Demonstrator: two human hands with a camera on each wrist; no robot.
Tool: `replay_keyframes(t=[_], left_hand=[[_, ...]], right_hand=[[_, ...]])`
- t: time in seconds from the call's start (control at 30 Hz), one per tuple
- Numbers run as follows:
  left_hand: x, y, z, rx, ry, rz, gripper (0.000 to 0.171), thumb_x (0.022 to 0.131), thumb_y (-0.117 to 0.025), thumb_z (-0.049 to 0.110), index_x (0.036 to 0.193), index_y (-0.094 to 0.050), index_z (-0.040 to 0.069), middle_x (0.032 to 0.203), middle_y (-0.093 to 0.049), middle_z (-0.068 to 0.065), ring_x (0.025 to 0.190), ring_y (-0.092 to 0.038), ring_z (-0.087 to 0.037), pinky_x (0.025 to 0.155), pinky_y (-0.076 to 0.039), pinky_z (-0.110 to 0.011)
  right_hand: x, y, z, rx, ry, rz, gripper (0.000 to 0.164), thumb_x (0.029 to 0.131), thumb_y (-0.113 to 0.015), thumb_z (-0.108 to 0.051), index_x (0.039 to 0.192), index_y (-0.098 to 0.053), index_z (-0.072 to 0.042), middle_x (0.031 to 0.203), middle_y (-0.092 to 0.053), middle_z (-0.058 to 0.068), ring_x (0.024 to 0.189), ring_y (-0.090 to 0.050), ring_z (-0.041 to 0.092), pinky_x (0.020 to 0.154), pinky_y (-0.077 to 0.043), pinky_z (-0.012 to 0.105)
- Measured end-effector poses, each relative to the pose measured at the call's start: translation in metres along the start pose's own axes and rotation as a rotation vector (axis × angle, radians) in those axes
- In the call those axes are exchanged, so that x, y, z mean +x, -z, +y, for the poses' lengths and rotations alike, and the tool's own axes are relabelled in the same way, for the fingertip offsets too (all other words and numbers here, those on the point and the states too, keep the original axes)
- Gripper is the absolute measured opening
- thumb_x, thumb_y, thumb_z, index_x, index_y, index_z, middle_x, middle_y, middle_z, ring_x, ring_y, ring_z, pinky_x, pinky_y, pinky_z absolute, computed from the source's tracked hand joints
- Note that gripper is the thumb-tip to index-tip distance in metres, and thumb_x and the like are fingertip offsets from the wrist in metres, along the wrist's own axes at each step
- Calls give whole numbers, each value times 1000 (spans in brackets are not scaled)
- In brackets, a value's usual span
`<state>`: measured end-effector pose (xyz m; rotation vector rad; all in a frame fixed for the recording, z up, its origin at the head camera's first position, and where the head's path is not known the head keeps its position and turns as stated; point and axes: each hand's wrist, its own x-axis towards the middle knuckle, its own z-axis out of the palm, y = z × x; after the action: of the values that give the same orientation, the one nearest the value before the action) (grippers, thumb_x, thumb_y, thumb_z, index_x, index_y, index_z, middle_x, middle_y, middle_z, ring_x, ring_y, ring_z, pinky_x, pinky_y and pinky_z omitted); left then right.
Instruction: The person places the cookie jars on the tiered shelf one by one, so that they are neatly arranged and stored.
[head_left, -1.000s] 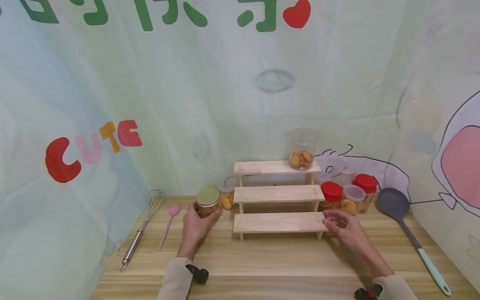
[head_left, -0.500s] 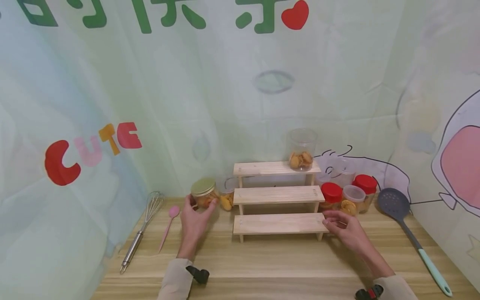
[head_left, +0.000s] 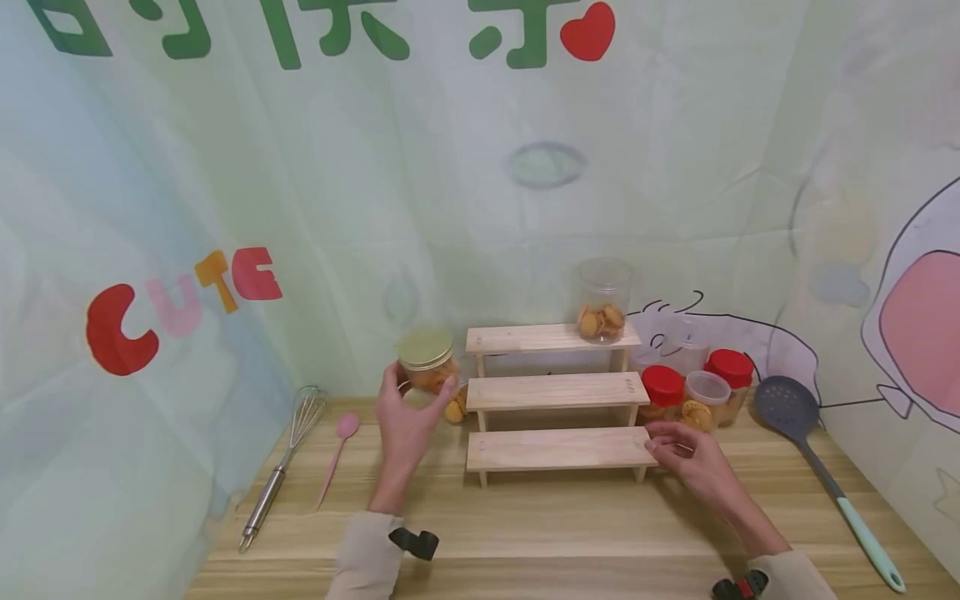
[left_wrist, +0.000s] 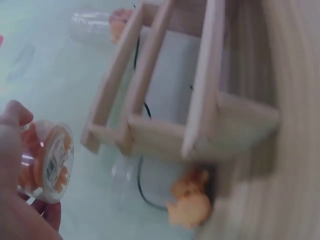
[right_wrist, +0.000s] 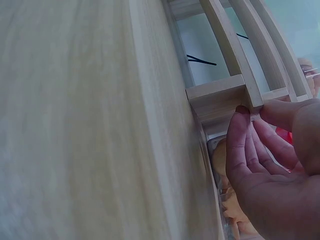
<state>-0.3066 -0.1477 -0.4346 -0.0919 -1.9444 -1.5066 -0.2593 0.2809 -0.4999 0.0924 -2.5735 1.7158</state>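
The left hand (head_left: 406,419) curls round a green-lidded jar (head_left: 427,360) (I can make out orange-brown pieces (left_wrist: 37,167) through its clear wall), holding it off the table (head_left: 555,525), just left of the wooden rack (head_left: 555,390). The right hand (head_left: 693,460) pinches the right end of the rack's lowest step (head_left: 558,448).

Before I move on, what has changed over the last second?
The left hand has raised the green-lidded jar and brought it slightly right, toward the shelf. Nothing was newly gripped or let go: that hand held the jar throughout. The right hand stayed at the right end of the bottom step, and the jar on top stayed put.
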Motion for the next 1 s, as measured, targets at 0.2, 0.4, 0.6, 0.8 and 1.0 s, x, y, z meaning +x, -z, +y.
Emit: replay_keyframes(t=[0.2, 0.4, 0.6, 0.8, 1.0], left_hand=[[5, -34, 26, -33, -63, -42, 77, 73, -89, 46, 136, -55, 16, 126, -63, -1, 119, -58, -16, 105, -49, -43], [11, -70, 47, 66, -85, -147, 81, 74, -87, 49, 140, -54, 17, 131, -65, -1, 118, -61, -16, 104, -50, -45], [14, -106, 60, 164, -73, -253, 84, 77, -86, 46, 145, -48, 13, 138, -62, -5, 125, -60, -20, 107, -50, -40], [19, -136, 66, 195, -49, -284, 87, 78, -85, 47, 147, -46, 12, 142, -61, -9, 130, -58, -23, 109, -48, -42], [22, -154, 67, 216, -10, -303, 86, 80, -82, 50, 148, -45, 14, 143, -59, -8, 131, -57, -22, 109, -48, -41]], right_hand=[[-1, 2, 1, 5, -42, -5, 49, 95, -71, -31, 135, -59, -5, 120, -69, 17, 99, -68, 12, 80, -58, 20], [1, 2, 3, 12, -32, -10, 49, 96, -70, -28, 137, -58, -5, 122, -69, 17, 99, -68, 8, 81, -58, 20], [3, 2, 5, 12, -38, -8, 49, 96, -70, -28, 137, -57, -4, 122, -68, 17, 98, -68, 9, 80, -58, 21], [2, 2, 3, -3, -41, -12, 50, 95, -70, -31, 136, -58, -4, 120, -69, 17, 97, -69, 11, 79, -59, 22], [2, 2, 2, -9, -25, -10, 49, 96, -70, -30, 135, -59, -4, 118, -70, 17, 96, -69, 10, 79, -58, 21]])
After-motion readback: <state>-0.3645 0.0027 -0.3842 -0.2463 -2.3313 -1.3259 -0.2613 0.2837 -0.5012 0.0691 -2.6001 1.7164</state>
